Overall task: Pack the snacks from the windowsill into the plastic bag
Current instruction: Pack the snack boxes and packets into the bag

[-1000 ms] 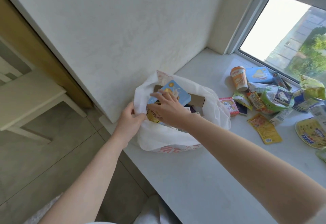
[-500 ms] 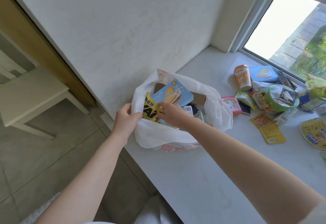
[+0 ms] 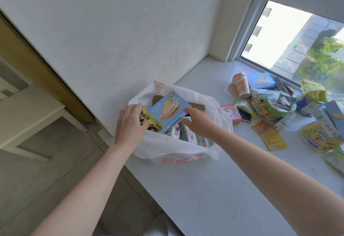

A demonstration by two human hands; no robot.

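Note:
A white plastic bag stands open on the windowsill against the wall. Inside it a light blue biscuit box leans on a brown box, with a yellow-and-black packet at the left and small cartons below. My left hand grips the bag's left rim, its fingers curled against the yellow packet. My right hand reaches into the bag with straight fingers touching the blue box's right edge. More snacks lie to the right: a pink packet, an orange cup, a green bowl, a yellow sachet.
The white wall rises right behind the bag. A window closes the sill's far end, with another blue box under it. The sill's front edge drops to a tiled floor; a pale bench stands at left.
My right hand has let go of the yellow packet and shifted right to the blue box's edge. My left hand has slid up the rim against the packet. The blue box stands more upright.

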